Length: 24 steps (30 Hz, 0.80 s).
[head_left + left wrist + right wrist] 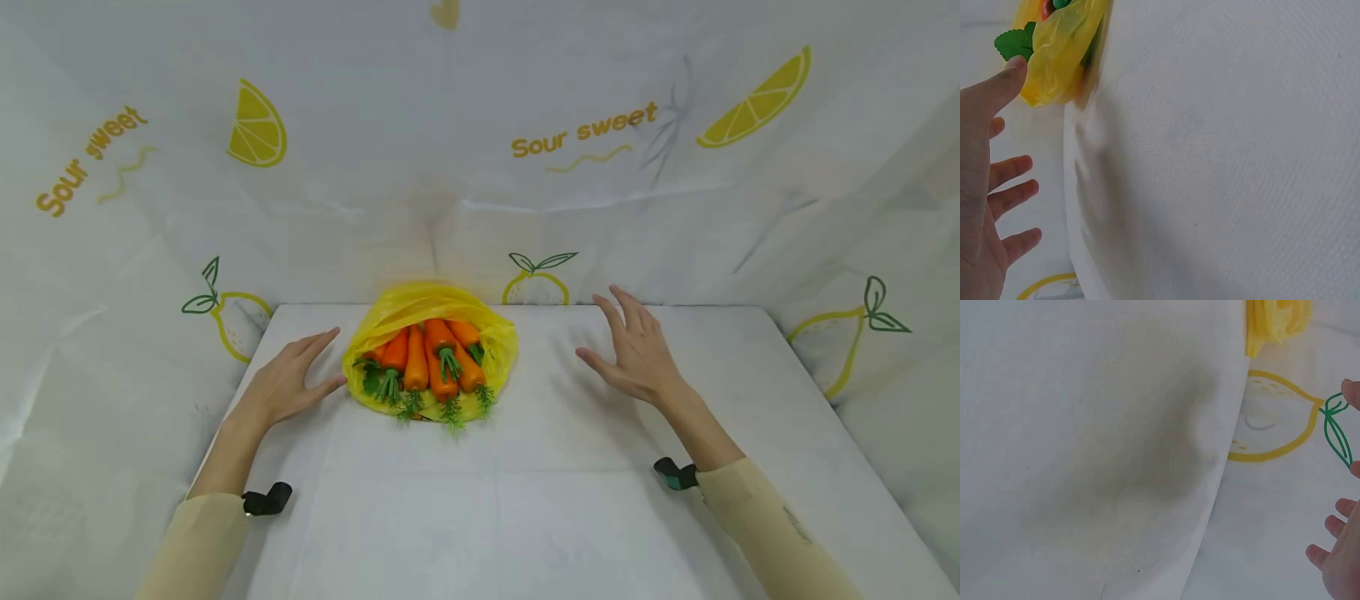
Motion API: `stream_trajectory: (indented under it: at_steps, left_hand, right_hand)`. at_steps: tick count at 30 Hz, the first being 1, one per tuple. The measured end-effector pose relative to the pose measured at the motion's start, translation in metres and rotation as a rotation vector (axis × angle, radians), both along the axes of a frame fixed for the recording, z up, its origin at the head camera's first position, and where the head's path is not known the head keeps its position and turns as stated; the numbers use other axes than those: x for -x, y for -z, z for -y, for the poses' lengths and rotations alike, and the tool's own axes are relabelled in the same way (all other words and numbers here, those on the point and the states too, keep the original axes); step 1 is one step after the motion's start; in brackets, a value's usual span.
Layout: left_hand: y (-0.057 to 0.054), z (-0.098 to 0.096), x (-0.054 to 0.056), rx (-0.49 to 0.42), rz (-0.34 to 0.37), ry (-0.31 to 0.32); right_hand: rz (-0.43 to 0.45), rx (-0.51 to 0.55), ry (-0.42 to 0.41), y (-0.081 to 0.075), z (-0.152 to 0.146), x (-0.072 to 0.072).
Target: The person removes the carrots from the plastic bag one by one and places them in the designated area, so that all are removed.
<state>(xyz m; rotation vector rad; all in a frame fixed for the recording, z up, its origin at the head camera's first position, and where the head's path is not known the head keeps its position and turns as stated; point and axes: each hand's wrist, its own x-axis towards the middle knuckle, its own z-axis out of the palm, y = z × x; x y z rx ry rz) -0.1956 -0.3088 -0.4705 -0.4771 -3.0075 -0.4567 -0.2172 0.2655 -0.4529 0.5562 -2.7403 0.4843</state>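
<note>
Left fingers [318,342] and right fingers [611,314] extend loosely — a yellow bag [416,302] of carrots [416,360] between, nearer left.

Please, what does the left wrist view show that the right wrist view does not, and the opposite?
Only the left wrist view shows the left hand, a green leaf and something reddish at the yellow bag. Only the right wrist view shows the right hand and printed green leaves. Both show part of the yellow bag and the white tabletop.
</note>
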Motion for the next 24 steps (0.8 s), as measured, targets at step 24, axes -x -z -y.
stream_trajectory:
  at_steps: [24]
  left_hand:
    - [0.006,-0.003,0.011,-0.319,0.191,0.116]
  right_hand:
    - [0.146,0.204,-0.137,-0.004,0.065,0.003]
